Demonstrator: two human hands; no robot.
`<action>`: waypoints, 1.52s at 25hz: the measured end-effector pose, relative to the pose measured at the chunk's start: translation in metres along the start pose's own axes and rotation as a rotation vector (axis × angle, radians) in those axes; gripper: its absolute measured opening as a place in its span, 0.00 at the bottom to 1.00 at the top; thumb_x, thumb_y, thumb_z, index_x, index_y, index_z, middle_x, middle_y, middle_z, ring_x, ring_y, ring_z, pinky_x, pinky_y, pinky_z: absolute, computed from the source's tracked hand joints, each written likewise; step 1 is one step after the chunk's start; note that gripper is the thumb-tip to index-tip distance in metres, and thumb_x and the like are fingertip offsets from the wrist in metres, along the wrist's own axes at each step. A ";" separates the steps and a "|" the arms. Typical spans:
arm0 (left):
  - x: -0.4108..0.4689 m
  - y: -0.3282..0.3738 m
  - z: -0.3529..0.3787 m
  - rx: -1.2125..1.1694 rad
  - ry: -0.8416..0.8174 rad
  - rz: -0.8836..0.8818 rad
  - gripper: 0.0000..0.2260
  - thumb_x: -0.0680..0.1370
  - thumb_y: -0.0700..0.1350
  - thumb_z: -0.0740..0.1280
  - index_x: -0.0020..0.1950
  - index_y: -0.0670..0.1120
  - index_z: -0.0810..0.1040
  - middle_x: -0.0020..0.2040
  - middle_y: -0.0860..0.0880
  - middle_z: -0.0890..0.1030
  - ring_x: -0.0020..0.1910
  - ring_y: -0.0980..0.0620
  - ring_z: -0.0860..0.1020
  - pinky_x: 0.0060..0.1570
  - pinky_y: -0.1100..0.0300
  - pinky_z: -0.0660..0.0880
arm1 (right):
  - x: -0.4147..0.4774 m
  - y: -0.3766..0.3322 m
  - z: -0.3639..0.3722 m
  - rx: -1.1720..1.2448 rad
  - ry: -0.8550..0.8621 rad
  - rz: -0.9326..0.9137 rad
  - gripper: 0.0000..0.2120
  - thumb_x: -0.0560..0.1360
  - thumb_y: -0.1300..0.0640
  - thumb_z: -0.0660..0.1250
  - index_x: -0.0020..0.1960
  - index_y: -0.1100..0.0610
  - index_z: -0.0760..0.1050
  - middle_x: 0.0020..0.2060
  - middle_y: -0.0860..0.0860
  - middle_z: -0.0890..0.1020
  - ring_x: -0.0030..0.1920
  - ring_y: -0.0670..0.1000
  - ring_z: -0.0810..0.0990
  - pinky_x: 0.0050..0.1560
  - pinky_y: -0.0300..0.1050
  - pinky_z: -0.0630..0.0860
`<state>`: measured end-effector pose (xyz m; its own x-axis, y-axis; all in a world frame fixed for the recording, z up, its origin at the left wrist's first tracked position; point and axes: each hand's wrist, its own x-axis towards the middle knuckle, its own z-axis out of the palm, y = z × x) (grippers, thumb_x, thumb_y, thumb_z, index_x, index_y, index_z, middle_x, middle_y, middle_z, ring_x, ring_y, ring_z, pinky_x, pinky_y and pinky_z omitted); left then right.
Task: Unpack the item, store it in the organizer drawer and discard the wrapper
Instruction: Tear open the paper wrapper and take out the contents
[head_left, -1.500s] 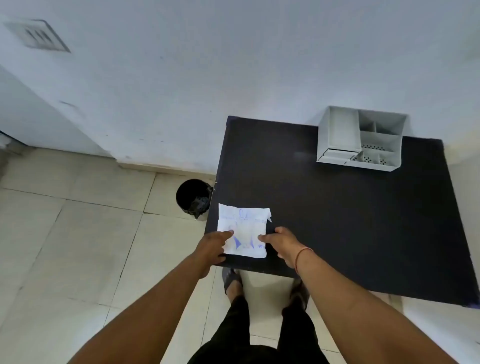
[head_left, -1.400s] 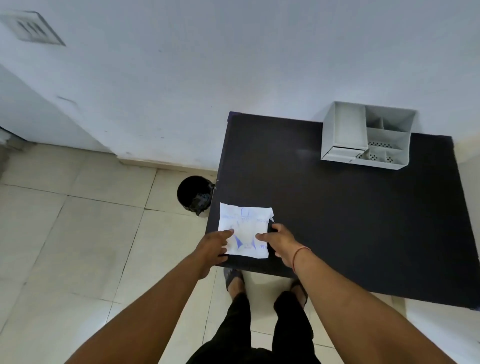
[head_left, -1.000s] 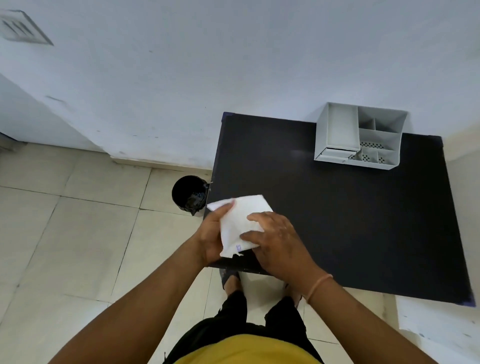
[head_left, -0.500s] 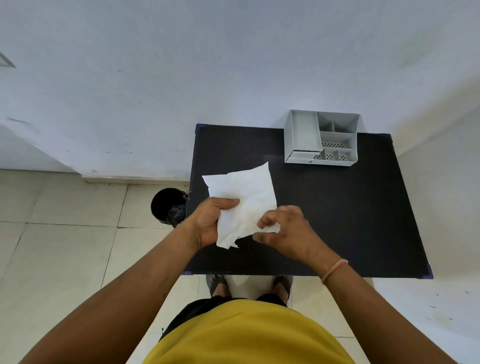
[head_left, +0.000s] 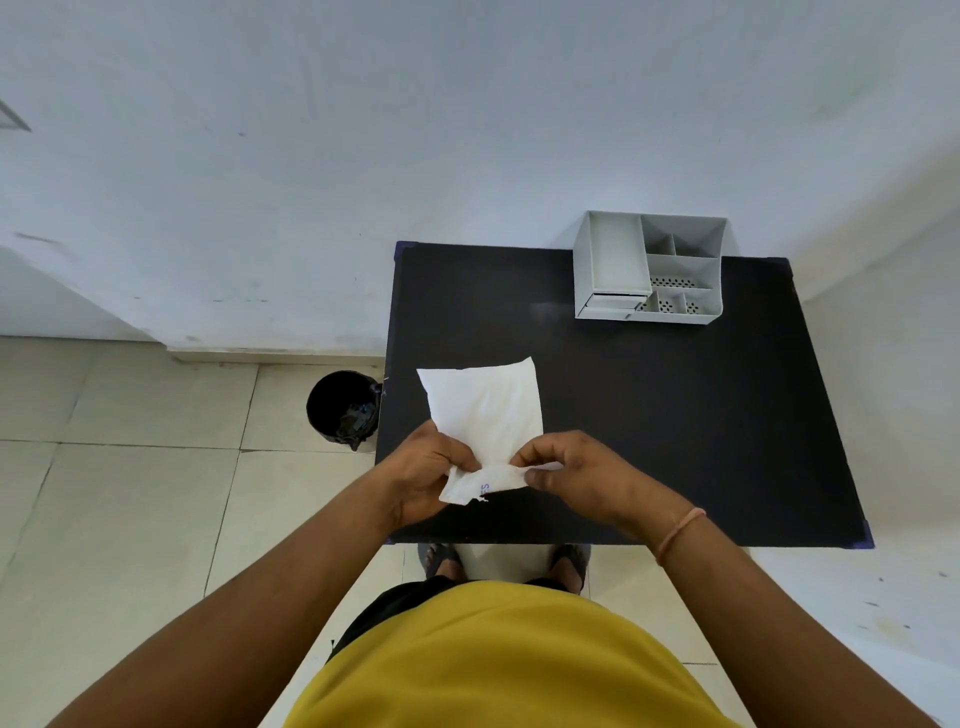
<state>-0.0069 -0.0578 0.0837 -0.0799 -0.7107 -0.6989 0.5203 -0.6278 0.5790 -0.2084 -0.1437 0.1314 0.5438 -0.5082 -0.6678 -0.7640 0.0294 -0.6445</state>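
A white paper packet (head_left: 485, 410) with blue print is held up above the near left part of the black table (head_left: 675, 415). My left hand (head_left: 423, 475) pinches its lower left edge. My right hand (head_left: 576, 470) pinches the lower right edge, where the bottom strip is folded towards me. What is inside the packet is hidden. The grey organizer (head_left: 649, 273), with several open compartments and a small drawer at its front left, stands at the table's far right edge against the wall.
A black waste bin (head_left: 343, 408) stands on the tiled floor just left of the table. The white wall runs behind the table. My feet show under the table's near edge.
Both hands lifted the packet off the table and turned it over, plain side up. Since half a second ago its bottom edge has been folded over between my fingers.
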 end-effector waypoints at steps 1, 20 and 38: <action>-0.001 -0.001 -0.001 -0.020 0.004 0.009 0.27 0.75 0.24 0.63 0.67 0.49 0.79 0.67 0.38 0.80 0.67 0.32 0.77 0.53 0.42 0.84 | -0.004 0.000 0.000 0.095 -0.015 -0.006 0.09 0.82 0.58 0.68 0.54 0.45 0.83 0.58 0.46 0.82 0.60 0.48 0.79 0.65 0.46 0.76; -0.009 0.011 0.000 -0.297 0.007 -0.135 0.31 0.81 0.70 0.58 0.72 0.48 0.76 0.67 0.37 0.84 0.64 0.31 0.83 0.64 0.33 0.79 | -0.012 -0.003 0.012 0.091 0.450 -0.189 0.04 0.79 0.52 0.71 0.53 0.51 0.82 0.48 0.41 0.83 0.50 0.44 0.84 0.42 0.32 0.80; -0.024 -0.006 0.039 0.371 0.436 0.333 0.19 0.77 0.36 0.76 0.62 0.54 0.77 0.54 0.55 0.84 0.53 0.53 0.85 0.44 0.59 0.85 | -0.016 0.000 0.012 0.141 0.580 -0.197 0.14 0.77 0.56 0.73 0.58 0.47 0.73 0.53 0.46 0.81 0.49 0.47 0.84 0.41 0.39 0.86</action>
<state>-0.0410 -0.0495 0.1132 0.4270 -0.7410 -0.5184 0.1238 -0.5199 0.8452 -0.2129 -0.1254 0.1382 0.3624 -0.8989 -0.2463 -0.5942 -0.0192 -0.8041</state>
